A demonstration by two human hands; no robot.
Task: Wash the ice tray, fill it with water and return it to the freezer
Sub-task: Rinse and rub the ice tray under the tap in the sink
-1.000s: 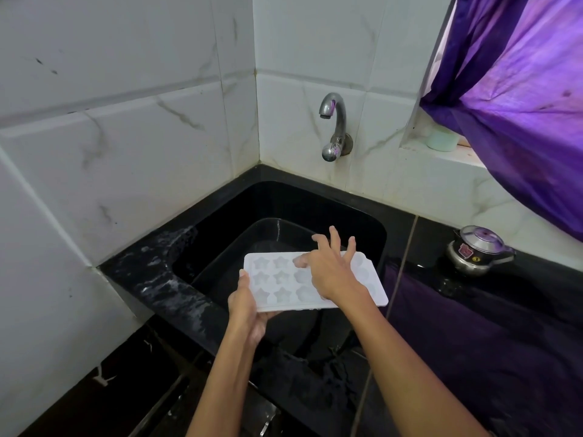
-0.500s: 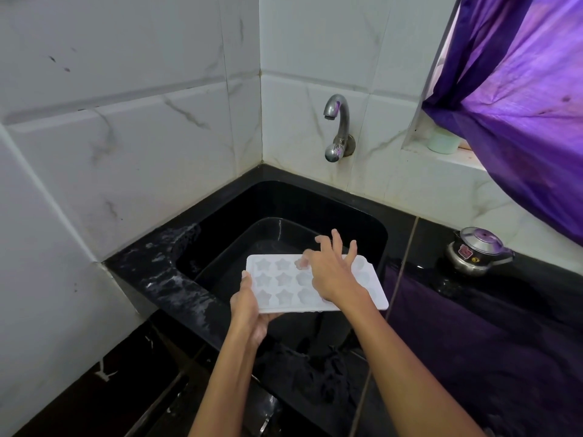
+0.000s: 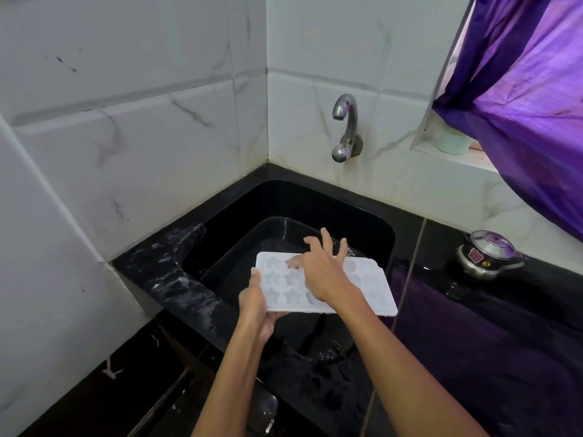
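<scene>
White ice tray point(image 3: 362, 287) is being held over the black sink point(image 3: 362, 216), cavities facing up, long axis running left-right, near edge dipping slightly. Left hand point(image 3: 255, 305) is gripping the left short end, thumb on top, fingers hidden underneath. Right hand point(image 3: 325, 272) is lying on the cavities, fingers spread, thumb rubbing a star cavity. Risk, likely: with only one end gripped, a hard press could be tipping the unsupported right end into the sink. Tap point(image 3: 345, 127) isn't running.

We see a purple curtain point(image 3: 530, 99), a steel kettle point(image 3: 487, 255) and a pale cup point(image 3: 453, 141) on the sill point(image 3: 473, 159)
</scene>
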